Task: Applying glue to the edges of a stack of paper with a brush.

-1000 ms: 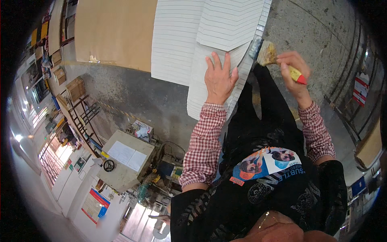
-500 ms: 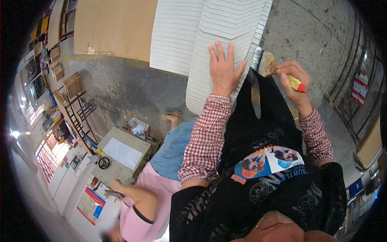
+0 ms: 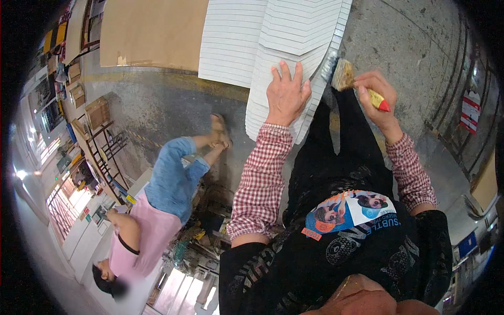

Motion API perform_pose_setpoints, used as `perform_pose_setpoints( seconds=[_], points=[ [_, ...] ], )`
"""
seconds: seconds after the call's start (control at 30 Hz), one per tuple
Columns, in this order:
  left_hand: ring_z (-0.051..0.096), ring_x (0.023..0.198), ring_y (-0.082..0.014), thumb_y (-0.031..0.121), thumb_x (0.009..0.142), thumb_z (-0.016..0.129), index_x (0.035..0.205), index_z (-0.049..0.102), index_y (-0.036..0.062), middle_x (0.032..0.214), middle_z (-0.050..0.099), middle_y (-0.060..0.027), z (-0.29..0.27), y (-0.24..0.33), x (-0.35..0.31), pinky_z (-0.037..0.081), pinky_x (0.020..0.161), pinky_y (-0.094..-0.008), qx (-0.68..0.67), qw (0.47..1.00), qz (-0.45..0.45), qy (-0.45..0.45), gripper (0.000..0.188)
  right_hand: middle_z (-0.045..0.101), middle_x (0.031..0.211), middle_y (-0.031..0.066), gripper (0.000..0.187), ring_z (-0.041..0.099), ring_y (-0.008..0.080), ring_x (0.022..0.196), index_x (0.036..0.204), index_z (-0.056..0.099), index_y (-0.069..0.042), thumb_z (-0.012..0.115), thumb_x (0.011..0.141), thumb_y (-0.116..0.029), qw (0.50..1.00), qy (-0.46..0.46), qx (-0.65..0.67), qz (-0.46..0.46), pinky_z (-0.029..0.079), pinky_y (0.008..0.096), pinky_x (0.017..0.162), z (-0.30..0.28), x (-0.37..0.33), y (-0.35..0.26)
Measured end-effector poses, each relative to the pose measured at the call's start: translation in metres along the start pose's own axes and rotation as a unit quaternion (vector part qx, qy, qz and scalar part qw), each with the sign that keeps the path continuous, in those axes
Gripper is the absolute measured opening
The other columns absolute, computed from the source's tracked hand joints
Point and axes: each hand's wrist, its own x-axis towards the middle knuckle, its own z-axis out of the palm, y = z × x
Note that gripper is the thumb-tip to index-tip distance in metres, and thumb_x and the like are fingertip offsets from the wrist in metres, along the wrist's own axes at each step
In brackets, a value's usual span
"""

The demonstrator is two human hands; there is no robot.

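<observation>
A long stack of overlapping white sheets (image 3: 229, 44) with dark parallel edges runs away from me. My left hand (image 3: 287, 95) lies on its near part, fingers spread and palm down. In my right hand (image 3: 376, 98) is a paintbrush (image 3: 344, 74), gripped by its yellow, red-tipped handle. Its worn, stained bristles are beside the stack's right edge, where a shiny, wet-looking strip (image 3: 329, 64) shows. Whether the bristles touch the sheets, I cannot tell. Near my left hand, the top sheets bend and separate slightly at that edge.
Brown board (image 3: 151, 34) lies beyond the stack at the left. A person in a pink top (image 3: 149, 231) stands to my left, near a work table and machinery. Cardboard boxes (image 3: 97, 111) and a rack are farther left. Metal rails (image 3: 446, 121) run along the right.
The brush has shifted slightly up and left along the stack's edge. My left hand stays on the sheets, which have lifted a little at the right. The person in pink has moved left.
</observation>
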Motion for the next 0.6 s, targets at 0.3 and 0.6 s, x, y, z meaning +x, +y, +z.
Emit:
perform_pose_setpoints(
  seconds=[0.3, 0.6],
  points=[
    [0.055, 0.106, -0.0481, 0.034, 0.09, 0.052, 0.127, 0.055, 0.0099, 0.122, 0.054, -0.0297, 0.005, 0.001, 0.005, 0.054, 0.067, -0.0456, 0.0, 1.0, 0.006, 0.02, 0.044, 0.064, 0.084, 0.012, 0.007, 0.062, 0.0205, 0.074, 0.079, 0.061, 0.001, 0.06, 0.082, -0.005, 1.0, 0.025, -0.008, -0.001, 0.049, 0.0294, 0.067, 0.004, -0.013, -0.012],
    [0.016, 0.14, -0.0445, 0.054, 0.078, 0.066, 0.148, 0.029, 0.0161, 0.152, 0.019, -0.0263, 0.046, 0.008, -0.06, 0.02, 0.106, -0.066, -0.051, 0.994, -0.088, 0.045, 0.088, 0.065, 0.086, 0.0128, 0.009, 0.063, 0.0221, 0.077, 0.079, 0.064, 0.0, 0.059, 0.082, -0.007, 0.999, 0.048, -0.02, 0.016, 0.05, 0.0299, 0.069, 0.001, -0.042, -0.027]
  ],
)
